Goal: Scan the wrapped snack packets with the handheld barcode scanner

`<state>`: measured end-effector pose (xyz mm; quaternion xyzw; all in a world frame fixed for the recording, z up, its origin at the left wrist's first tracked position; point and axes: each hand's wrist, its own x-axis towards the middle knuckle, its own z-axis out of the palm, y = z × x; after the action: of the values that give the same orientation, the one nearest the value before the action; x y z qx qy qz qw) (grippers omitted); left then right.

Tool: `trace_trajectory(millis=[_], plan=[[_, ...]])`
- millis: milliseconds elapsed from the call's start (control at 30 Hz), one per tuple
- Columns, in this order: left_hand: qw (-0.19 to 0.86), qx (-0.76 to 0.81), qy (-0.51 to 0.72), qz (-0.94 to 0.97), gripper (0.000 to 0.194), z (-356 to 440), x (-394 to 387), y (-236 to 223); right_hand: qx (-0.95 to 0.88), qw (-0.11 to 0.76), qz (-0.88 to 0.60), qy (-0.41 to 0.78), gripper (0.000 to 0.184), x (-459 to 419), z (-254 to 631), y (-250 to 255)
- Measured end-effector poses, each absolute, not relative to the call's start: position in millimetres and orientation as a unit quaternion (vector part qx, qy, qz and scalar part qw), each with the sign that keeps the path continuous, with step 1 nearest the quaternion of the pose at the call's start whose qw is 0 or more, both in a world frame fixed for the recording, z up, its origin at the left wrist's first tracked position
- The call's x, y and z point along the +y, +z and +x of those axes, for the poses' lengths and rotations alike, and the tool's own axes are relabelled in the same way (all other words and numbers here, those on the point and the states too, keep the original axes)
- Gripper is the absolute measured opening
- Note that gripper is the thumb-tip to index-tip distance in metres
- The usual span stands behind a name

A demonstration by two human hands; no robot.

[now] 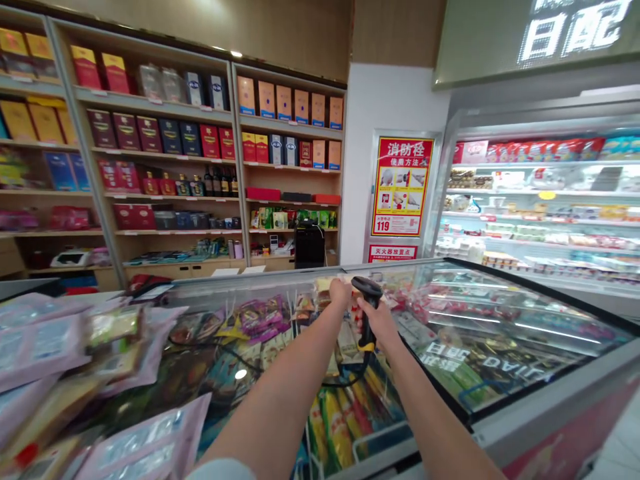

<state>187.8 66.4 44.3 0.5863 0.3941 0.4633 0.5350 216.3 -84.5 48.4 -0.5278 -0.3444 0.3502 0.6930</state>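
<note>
Head view looks down along two bare forearms, a pale sleeve [213,470] showing at the lower edge. The right hand [381,323] is closed around the grip of a black handheld barcode scanner [367,317] with a yellow band, holding it upright with its head raised. A thin black cable [350,381] loops down from its base. The left hand [340,292] is just beside the scanner's head, its fingers bunched, but whether it grips anything cannot be told.

Both hands are above the sliding glass lid [480,313] of a grey-rimmed chest freezer [550,407], with colourful packets lying beneath the glass. To the left, a heap of flat pink-and-white plastic packets [40,347] lies blurred near the camera.

Farther off, tall light-wood shelves [235,167] hold red, blue and tan boxes and bottles, with a black box-shaped machine [309,245] standing before them. A red-and-yellow fire-extinguisher poster [400,187] hangs on the white pillar. At right stands an open refrigerated display case [453,153] stocked with packaged food, beneath a lit overhead sign [575,30].
</note>
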Motion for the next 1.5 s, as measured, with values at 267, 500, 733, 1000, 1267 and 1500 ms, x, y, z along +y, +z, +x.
trace_trajectory(millis=[267,500,733,1000,1267,1500], plan=[[0.297,0.512,0.488,0.641,0.039,174,45,46,-0.342,0.688,-0.534,0.352,0.031,-83,219,42],[0.259,0.534,0.516,0.617,0.033,90,49,41,-0.359,0.668,-0.522,0.39,0.036,-79,186,32],[0.284,0.547,0.44,0.653,0.023,-40,46,40,-0.391,0.652,-0.498,0.417,0.037,-82,128,23],[0.418,0.487,0.203,0.739,0.038,-210,11,40,-0.413,0.598,-0.501,0.471,0.035,-80,60,30],[0.417,0.441,0.005,0.794,0.047,-240,-11,35,-0.466,0.552,-0.492,0.487,0.035,-74,23,22],[0.443,0.408,-0.029,0.797,0.034,-239,-15,32,-0.467,0.543,-0.506,0.481,0.037,-66,29,-4]])
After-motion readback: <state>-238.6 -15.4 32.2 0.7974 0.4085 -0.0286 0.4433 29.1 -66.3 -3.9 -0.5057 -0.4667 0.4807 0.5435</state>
